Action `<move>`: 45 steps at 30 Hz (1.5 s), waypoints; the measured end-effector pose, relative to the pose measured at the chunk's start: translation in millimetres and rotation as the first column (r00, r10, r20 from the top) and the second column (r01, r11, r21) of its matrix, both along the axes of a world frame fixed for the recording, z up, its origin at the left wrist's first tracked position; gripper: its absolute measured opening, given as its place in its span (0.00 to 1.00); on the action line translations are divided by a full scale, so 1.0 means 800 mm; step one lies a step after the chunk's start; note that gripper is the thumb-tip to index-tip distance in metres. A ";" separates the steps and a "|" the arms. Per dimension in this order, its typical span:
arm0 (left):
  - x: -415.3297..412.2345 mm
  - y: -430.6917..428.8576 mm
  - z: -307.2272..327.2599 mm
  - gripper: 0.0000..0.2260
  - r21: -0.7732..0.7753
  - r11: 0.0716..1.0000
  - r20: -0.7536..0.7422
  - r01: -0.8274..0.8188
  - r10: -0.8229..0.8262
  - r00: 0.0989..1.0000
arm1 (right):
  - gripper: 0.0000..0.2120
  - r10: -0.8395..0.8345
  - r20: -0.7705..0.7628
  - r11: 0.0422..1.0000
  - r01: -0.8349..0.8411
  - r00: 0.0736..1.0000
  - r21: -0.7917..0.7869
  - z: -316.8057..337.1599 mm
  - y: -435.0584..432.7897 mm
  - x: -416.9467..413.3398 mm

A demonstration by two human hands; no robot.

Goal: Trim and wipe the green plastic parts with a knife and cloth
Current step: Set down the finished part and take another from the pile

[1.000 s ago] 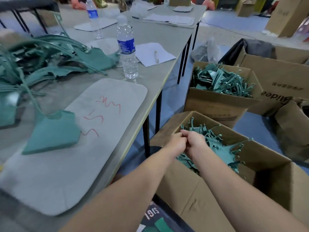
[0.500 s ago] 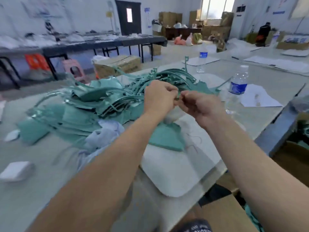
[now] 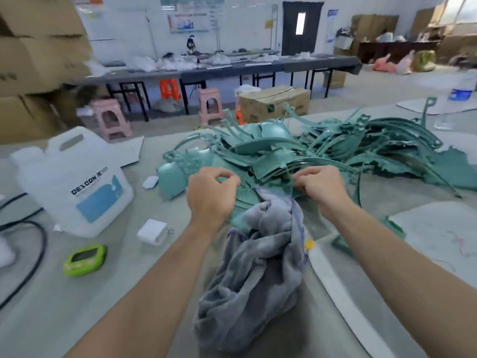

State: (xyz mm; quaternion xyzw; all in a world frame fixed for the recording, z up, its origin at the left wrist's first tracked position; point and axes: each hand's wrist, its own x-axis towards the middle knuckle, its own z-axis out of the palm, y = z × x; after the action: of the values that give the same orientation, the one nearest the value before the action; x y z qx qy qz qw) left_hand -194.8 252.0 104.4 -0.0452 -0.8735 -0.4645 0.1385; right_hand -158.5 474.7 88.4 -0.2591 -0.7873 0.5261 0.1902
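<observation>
**Grey desk (image 3: 77, 293), choosing a part**

Nearest lies the crumpled grey towelling cloth (image 3: 258, 270). Over it the left hand (image 3: 210, 195) and right hand (image 3: 318, 188) hover, fingers curled; what either grip holds I cannot tell. Beyond sprawls the heap of teal-green plastic parts (image 3: 322, 151). No knife shows. The next move probably calls for pulling one part free.

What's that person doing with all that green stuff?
A person is working at a table with a big pile of green parts on it. The left hand and right hand are over the pile's near edge with fingers curled. I can't tell if they pinch something tiny. A grey cloth lies crumpled just below the hands. No knife shows. A white jug stands off to the left.
</observation>
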 end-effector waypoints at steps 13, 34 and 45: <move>0.039 0.005 -0.052 0.08 -0.021 0.994 -0.046 0.108 -0.109 0.993 | 0.16 -0.388 0.488 0.743 -0.049 0.782 0.668 -0.055 0.100 0.092; 0.093 0.018 -0.023 0.12 0.659 0.751 0.119 0.043 -0.160 0.980 | 0.16 0.184 -0.195 0.983 -0.185 0.963 0.018 0.025 -0.057 0.052; 0.048 -0.086 -0.101 0.11 0.552 0.779 0.041 -0.297 0.331 0.943 | 0.05 0.613 0.282 0.522 -0.647 0.738 0.557 -0.053 -0.143 0.032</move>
State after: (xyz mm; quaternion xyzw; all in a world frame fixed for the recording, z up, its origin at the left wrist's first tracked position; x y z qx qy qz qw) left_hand -156.2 182.9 24.0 0.1292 -0.6931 -0.6650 0.2464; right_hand -132.6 360.6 46.0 0.1078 -0.9584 0.2612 0.0412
